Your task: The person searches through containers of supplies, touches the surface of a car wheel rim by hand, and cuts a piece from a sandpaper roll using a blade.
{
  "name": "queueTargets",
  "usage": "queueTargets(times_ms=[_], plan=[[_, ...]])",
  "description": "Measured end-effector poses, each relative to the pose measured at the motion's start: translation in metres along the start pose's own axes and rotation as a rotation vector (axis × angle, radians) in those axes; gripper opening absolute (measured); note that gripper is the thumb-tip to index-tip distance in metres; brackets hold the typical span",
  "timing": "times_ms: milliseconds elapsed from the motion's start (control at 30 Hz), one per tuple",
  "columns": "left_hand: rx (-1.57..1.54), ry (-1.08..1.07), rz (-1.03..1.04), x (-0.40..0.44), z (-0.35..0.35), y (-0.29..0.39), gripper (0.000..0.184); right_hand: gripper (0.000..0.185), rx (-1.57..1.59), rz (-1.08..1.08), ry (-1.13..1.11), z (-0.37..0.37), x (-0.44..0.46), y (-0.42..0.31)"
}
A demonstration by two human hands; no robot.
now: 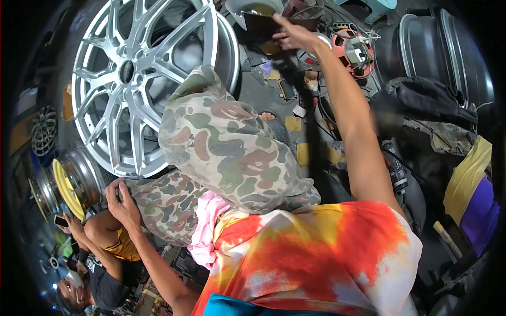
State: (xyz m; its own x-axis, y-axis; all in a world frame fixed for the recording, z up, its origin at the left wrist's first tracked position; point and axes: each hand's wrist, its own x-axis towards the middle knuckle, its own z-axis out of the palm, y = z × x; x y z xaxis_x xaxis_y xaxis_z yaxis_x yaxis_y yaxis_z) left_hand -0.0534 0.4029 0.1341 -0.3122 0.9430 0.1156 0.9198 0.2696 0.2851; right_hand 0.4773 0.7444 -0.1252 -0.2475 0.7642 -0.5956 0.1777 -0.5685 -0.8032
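Reaching toward the bowl (236,10), right hand (299,37) fingers spread, they've got the left hand (125,208) half-open beside the wheel (212,39), which faces them right by their knees (187,113), probably so it's within easy reach tbh.

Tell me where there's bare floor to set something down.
One small grey patch, between the silver wheel, the camouflage trousers and the yellow pads. It's crowded around the red reel and below the black cloth.
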Motion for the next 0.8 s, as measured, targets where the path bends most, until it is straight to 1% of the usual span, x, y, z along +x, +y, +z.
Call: queueTargets(times_ms=[33, 67, 133, 200, 233, 267, 333, 400, 433, 467, 533, 567, 600, 667, 700, 733, 800], plan=[[-0.007, -0.004, -0.018, 0.000, 0.000, 0.000, 0.019, 0.127, -0.108, -0.026, -0.078, 0.011, -0.028, -0.008], [-0.013, -0.009, -0.036, 0.000, 0.000, 0.000, 0.020, 0.120, -0.140, -0.020, -0.098, 0.016, -0.031, 0.005], [-0.011, -0.012, -0.043, 0.000, -0.001, 0.001, 0.020, 0.105, -0.159, -0.034, -0.064, 0.033, -0.048, 0.026], [-0.013, -0.016, -0.048, 0.000, 0.000, 0.000, 0.020, 0.088, -0.122, -0.068, -0.042, 0.045, -0.044, 0.071], [-0.020, -0.013, -0.048, 0.000, 0.000, -0.004, 0.021, 0.079, -0.163, -0.076, -0.003, 0.047, -0.036, 0.101], [-0.026, -0.009, -0.048, -0.001, 0.001, -0.006, 0.021, 0.067, -0.293, -0.112, 0.096, 0.050, -0.037, 0.128], [-0.032, -0.013, -0.043, -0.001, 0.001, -0.007, 0.021, 0.052, -0.567, -0.139, 0.434, 0.067, -0.066, 0.160], [-0.037, -0.015, -0.037, -0.001, 0.001, -0.007, 0.022, 0.044, -0.564, -0.132, 0.651, 0.081, -0.099, 0.176], [-0.030, -0.013, -0.038, -0.001, 0.000, -0.006, 0.022, 0.045, -0.604, -0.123, 0.732, 0.087, -0.112, 0.184], [-0.022, -0.014, -0.039, -0.001, 0.000, -0.006, 0.022, 0.045, -0.600, -0.119, 0.734, 0.091, -0.121, 0.190], [-0.007, -0.022, -0.035, -0.001, 0.000, -0.006, 0.022, 0.046, -0.720, -0.158, 0.839, 0.096, -0.132, 0.209], [0.006, -0.024, -0.039, 0.000, 0.000, -0.006, 0.022, 0.039, -0.712, -0.185, 0.855, 0.100, -0.134, 0.220], [0.006, -0.024, -0.034, 0.000, 0.001, -0.006, 0.022, 0.039, -0.710, -0.184, 0.859, 0.102, -0.133, 0.224], [-0.002, -0.015, -0.041, 0.001, 0.001, -0.007, 0.023, 0.029, -0.824, -0.237, 0.808, 0.105, -0.126, 0.232], [-0.003, -0.014, -0.040, 0.001, 0.001, -0.008, 0.023, 0.021, -0.706, -0.295, 0.811, 0.114, -0.128, 0.224], [0.001, -0.012, -0.034, 0.001, 0.001, -0.008, 0.023, 0.021, -0.706, -0.295, 0.811, 0.123, -0.128, 0.218], [0.005, -0.015, -0.028, 0.000, 0.002, -0.007, 0.023, 0.018, -0.507, -0.379, 0.674, 0.141, -0.129, 0.207]])
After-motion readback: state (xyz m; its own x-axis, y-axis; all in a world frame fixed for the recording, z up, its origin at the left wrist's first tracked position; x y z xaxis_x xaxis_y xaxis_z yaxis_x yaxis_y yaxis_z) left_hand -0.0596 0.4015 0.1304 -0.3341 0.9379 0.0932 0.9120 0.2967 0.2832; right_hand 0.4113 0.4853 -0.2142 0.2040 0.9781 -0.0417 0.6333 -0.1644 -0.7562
